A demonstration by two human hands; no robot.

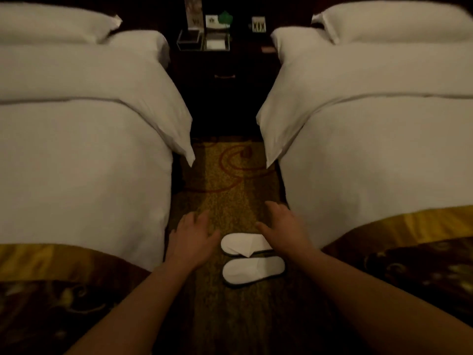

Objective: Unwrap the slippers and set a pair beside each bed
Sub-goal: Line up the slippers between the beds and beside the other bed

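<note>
Two white slippers lie side by side on the patterned carpet between the beds, toes pointing left: the far slipper (pixel 243 244) and the near slipper (pixel 253 270). My left hand (pixel 192 238) hovers just left of them, fingers spread, holding nothing. My right hand (pixel 282 228) hangs over the heel end of the far slipper, fingers apart, also holding nothing. The left bed (pixel 84 155) and the right bed (pixel 371 149) flank the aisle. The pair lies closer to the right bed. No wrapper shows.
A dark nightstand (pixel 225 80) stands at the far end of the aisle, with cards, a clear box and small items on top. Gold and brown bed runners (pixel 409 242) cross the foot of each bed. The yellow carpet (pixel 225 180) runs between the beds.
</note>
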